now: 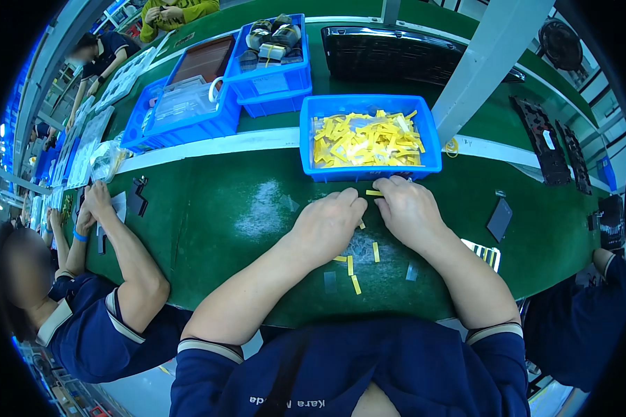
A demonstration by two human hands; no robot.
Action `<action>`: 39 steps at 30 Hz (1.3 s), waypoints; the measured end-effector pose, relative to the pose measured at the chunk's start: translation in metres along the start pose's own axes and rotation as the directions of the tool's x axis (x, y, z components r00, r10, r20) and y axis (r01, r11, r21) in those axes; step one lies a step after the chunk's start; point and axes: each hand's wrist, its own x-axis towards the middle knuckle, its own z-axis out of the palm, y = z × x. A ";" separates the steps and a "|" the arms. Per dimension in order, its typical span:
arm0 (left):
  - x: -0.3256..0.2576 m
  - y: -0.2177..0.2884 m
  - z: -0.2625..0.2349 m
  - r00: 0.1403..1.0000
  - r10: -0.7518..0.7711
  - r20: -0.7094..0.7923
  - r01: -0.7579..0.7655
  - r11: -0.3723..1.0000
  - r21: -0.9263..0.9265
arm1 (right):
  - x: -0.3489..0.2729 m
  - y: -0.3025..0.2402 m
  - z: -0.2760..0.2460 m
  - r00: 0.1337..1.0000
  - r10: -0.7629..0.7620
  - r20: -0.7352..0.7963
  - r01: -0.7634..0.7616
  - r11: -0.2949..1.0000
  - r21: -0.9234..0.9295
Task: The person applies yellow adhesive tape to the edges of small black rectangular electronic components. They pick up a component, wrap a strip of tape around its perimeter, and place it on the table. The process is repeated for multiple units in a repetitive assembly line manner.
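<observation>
- While both hands rest knuckles-up on the green bench [222, 201], a yellow strip [373, 192] lies between them, long axis three-to-nine.
- Right hand [410, 208] is nearer, strip at ten o'clock of it; left hand [329, 224] has it at one o'clock.
- Fingers curled downward; whether they grasp anything cannot be told.

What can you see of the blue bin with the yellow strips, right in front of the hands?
The blue bin is a shallow rectangular tray, plastic by its look, open-topped with a thick rim. It sits flat on the green table, just beyond the person's hands. Inside lies a loose, jumbled heap of small yellow strips, covering most of the floor. The right hand lies close to its near wall; contact cannot be told. A grey post rises beside its right rear corner.
</observation>
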 end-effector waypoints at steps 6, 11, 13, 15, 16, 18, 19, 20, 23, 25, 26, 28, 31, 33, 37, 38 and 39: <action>-0.002 -0.006 -0.001 0.990 -0.052 0.135 0.050 0.999 0.016 | 0.001 0.007 -0.001 0.994 0.028 0.104 -0.041 0.991 0.131; 0.022 -0.001 -0.032 0.889 0.084 -0.449 -0.087 0.996 0.015 | 0.006 0.001 -0.016 0.999 0.000 -0.035 0.005 0.992 0.127; 0.035 -0.012 -0.041 0.812 0.122 -0.571 -0.053 0.989 0.136 | 0.011 -0.001 -0.022 0.974 -0.012 -0.227 0.053 0.984 0.172; 0.041 -0.024 -0.041 0.799 0.114 -0.590 0.050 0.966 0.254 | 0.016 -0.003 -0.030 0.911 -0.021 -0.411 0.117 0.971 0.210; 0.039 -0.022 -0.042 0.798 0.108 -0.593 0.039 0.972 0.230 | 0.017 -0.005 -0.035 0.906 -0.013 -0.423 0.110 0.973 0.205; 0.027 -0.015 -0.040 0.800 0.094 -0.592 0.016 0.984 0.178 | 0.016 -0.006 -0.041 0.897 0.007 -0.441 0.091 0.976 0.200; 0.019 -0.013 -0.040 0.846 0.093 -0.525 -0.033 0.992 0.123 | 0.013 -0.006 -0.043 0.940 -0.037 -0.338 0.108 0.975 0.194; 0.010 -0.010 -0.041 0.886 0.097 -0.454 -0.076 0.995 0.064 | 0.010 -0.007 -0.038 0.960 -0.077 -0.268 0.121 0.981 0.154; -0.010 0.008 -0.042 0.989 0.016 -0.149 -0.026 0.998 -0.065 | -0.002 -0.008 -0.019 0.995 -0.088 -0.055 0.090 0.996 0.029; -0.026 0.020 -0.041 0.993 -0.100 0.057 0.103 0.993 -0.054 | 0.000 -0.005 -0.005 0.999 -0.025 0.021 0.025 1.000 0.010; -0.034 0.023 -0.039 0.986 -0.130 0.109 0.135 0.990 -0.044 | 0.002 -0.002 -0.001 0.998 0.009 0.059 -0.009 1.000 -0.002; -0.050 0.026 -0.035 0.958 -0.201 0.204 0.208 0.978 -0.016 | 0.005 0.002 0.000 0.992 -0.007 0.126 -0.001 0.998 0.064; -0.059 0.024 -0.028 0.955 -0.186 0.232 0.193 0.981 -0.006 | 0.005 0.000 -0.007 0.977 0.010 0.211 -0.032 0.994 0.100; -0.062 0.024 -0.026 0.959 -0.165 0.232 0.169 0.986 0.001 | 0.004 -0.001 -0.015 0.964 0.013 0.267 -0.055 0.987 0.152; -0.066 0.027 -0.031 0.967 -0.173 0.188 0.192 0.978 -0.085 | -0.008 -0.008 -0.026 0.936 -0.053 0.348 -0.044 0.964 0.263; -0.068 0.028 -0.033 0.967 -0.182 0.178 0.205 0.971 -0.121 | -0.011 -0.009 -0.026 0.923 -0.074 0.379 -0.029 0.966 0.258; -0.069 0.029 -0.035 0.970 -0.164 0.179 0.191 0.971 -0.142 | -0.016 -0.010 -0.026 0.909 -0.088 0.407 -0.019 0.967 0.252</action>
